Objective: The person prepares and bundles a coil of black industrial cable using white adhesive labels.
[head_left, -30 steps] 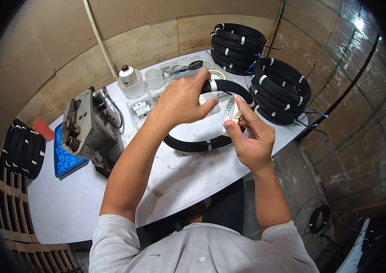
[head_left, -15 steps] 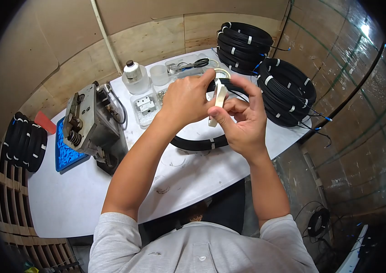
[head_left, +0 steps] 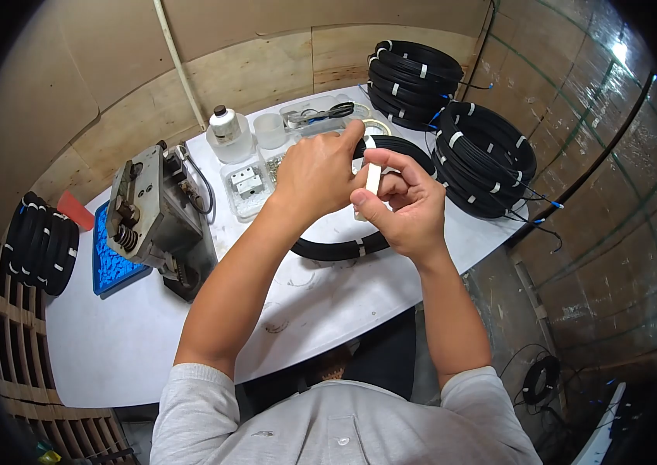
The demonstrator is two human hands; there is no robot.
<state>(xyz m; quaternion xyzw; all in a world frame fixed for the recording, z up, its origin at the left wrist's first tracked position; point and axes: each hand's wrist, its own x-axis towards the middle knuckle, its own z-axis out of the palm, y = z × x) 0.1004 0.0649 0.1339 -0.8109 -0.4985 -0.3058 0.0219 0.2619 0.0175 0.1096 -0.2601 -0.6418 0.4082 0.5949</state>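
A coil of black cable (head_left: 335, 250) is in front of me over the white table, with white tape bands around it. My left hand (head_left: 317, 172) is closed at the coil's upper left, its thumb beside a white tape strip (head_left: 369, 142); the other fingers are mostly hidden. Between the thumb and fingers of my right hand (head_left: 412, 203) is a roll of white tape (head_left: 373, 181), turned nearly edge-on. The strip seems to run from this roll up to the cable, though the join is partly covered. A second tape roll (head_left: 379, 126) lies behind my hands.
Stacked black cable coils (head_left: 414, 89) stand at the back right, with another stack (head_left: 483, 159) nearer. Leftward are a metal press-like machine (head_left: 146, 209), a blue tray (head_left: 115, 260) of small blue pieces and more coils (head_left: 42, 244). A bottle (head_left: 224, 124) and clear boxes (head_left: 247, 186) sit behind.
My right hand has shifted slightly left and its fingers have closed in around the tape roll, which has turned more edge-on. My left hand has barely moved.
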